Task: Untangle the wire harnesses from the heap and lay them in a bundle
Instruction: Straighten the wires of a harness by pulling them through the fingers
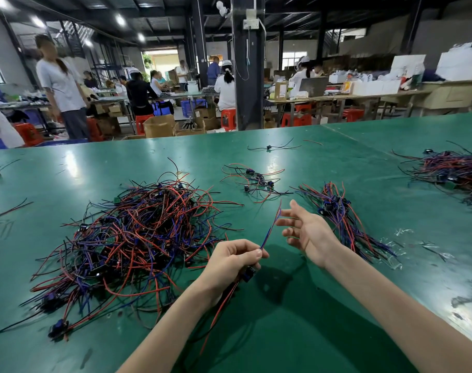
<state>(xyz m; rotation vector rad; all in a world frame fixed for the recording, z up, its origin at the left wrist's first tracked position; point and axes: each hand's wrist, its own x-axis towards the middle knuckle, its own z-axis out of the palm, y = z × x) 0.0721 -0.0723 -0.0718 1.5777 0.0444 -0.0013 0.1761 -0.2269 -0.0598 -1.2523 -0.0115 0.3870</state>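
pinching one freed wire harness (270,230) above the green bench (310,319), the left hand (229,261) holds its red and blue leads upright while the right hand (305,230) hovers open, fingers spread, at their tips.
the harness's trailing red lead hangs close to the heap (138,232) on the left and may snag there, dragging others along; the loose tips could also slip the open fingers before reaching the bundle (340,216) just behind the right hand.
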